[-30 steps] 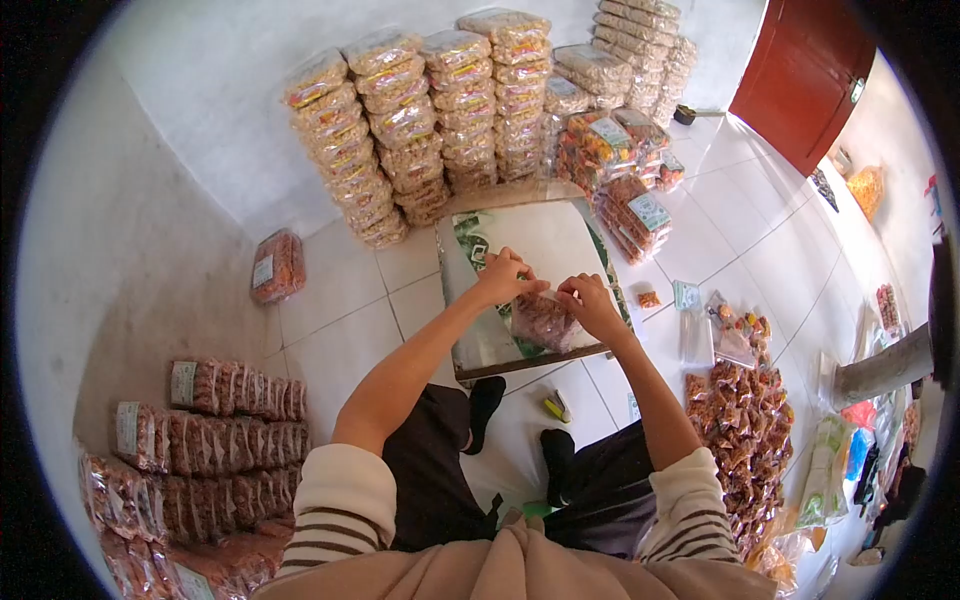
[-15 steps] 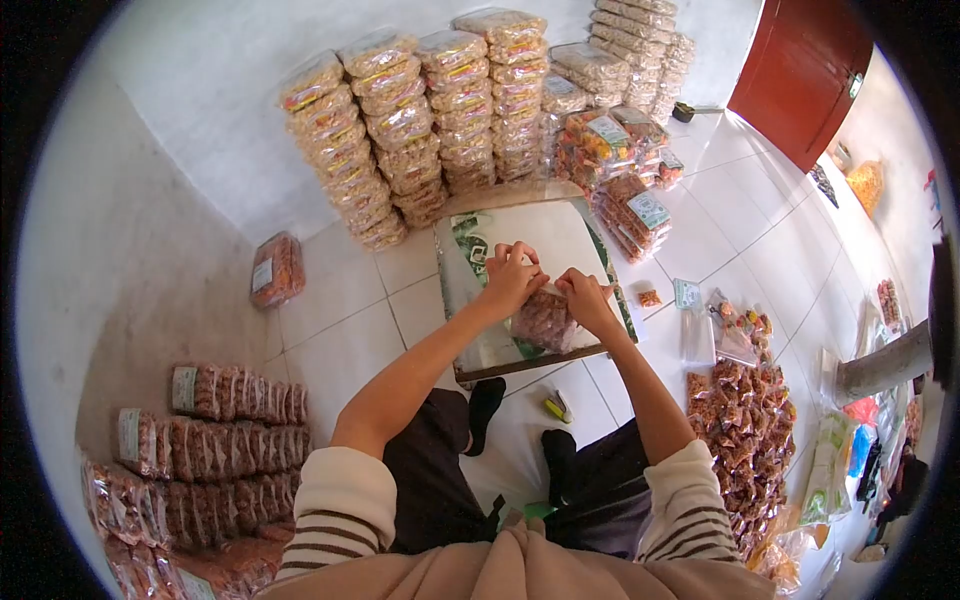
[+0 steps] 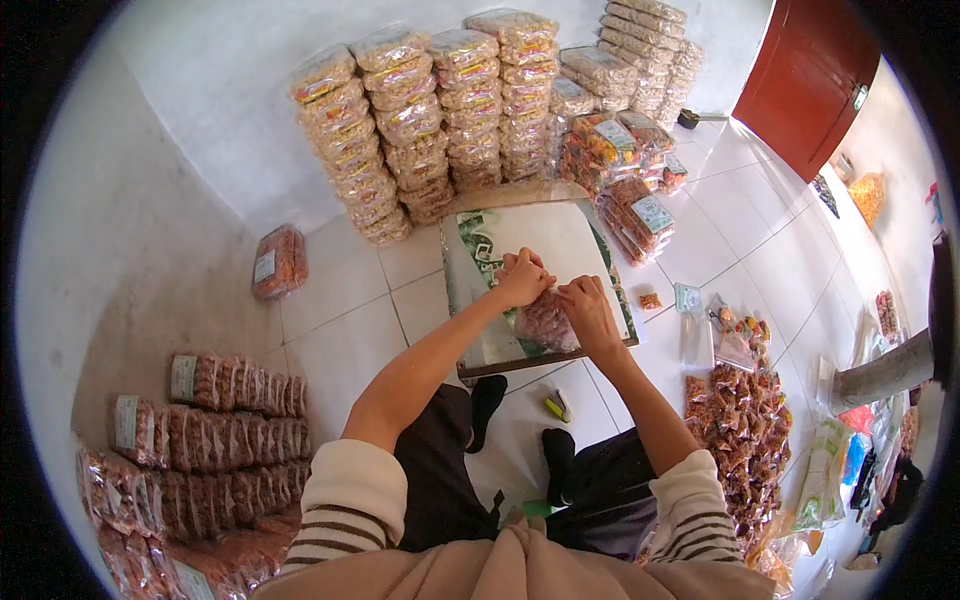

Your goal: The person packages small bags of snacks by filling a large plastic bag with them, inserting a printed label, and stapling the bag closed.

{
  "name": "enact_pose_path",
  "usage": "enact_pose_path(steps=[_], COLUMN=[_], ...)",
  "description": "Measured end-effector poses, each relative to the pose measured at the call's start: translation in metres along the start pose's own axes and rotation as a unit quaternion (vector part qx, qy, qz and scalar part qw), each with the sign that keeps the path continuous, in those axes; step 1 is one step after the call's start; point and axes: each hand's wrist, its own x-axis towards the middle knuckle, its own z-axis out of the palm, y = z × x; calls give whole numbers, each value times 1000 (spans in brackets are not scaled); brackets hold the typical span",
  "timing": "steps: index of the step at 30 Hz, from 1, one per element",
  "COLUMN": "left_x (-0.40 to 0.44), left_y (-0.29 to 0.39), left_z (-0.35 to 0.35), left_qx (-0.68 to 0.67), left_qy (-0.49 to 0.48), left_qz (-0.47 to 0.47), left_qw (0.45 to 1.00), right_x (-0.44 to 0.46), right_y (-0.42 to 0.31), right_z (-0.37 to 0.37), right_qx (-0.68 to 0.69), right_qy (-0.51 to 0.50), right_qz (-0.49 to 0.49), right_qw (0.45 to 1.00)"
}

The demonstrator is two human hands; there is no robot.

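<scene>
A clear plastic bag with reddish-brown contents (image 3: 546,322) lies at the near part of a low table with a white and green top (image 3: 560,225). My left hand (image 3: 523,277) has its fingers closed on the bag's upper left edge. At the upper right edge, my right hand (image 3: 588,305) pinches the same bag. The two hands are close together, with only a small gap between their fingertips. A small green stapler-like tool (image 3: 557,405) lies on the floor between my feet.
Tall stacks of packed bags (image 3: 410,115) stand behind the table. Long packs (image 3: 240,385) lie at the left. A heap of small brown packets (image 3: 745,430) and empty plastic bags (image 3: 698,338) are at the right. A red door (image 3: 808,85) stands farther back.
Both hands still hold the bag. My left hand has moved slightly right, and the two hands are now closer together at the bag's top. The camera view has shifted slightly.
</scene>
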Motion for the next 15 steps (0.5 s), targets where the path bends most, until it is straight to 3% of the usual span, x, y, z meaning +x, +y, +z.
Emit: enact_pose_path(steps=[8,11,13,14,15], left_x=[6,6,-2,-8,-22], left_y=[-8,-7,5,9,28], left_z=[-3,-2,-1,-1,-13], left_qx=[-28,-36,3,3,-18], left_qy=[-72,-100,-2,0,74], left_qz=[-2,26,-23,-22,46], left_qw=[997,994,1000,1000,996], right_x=[-1,-3,-3,-3,-6], right_y=[2,2,2,3,5], right_z=[3,4,3,2,3], right_qx=[3,-36,-88,-89,-97], right_qy=[12,18,10,11,11], right_qz=[10,-31,-41,-42,-50], right_qw=[1000,999,995,995,994])
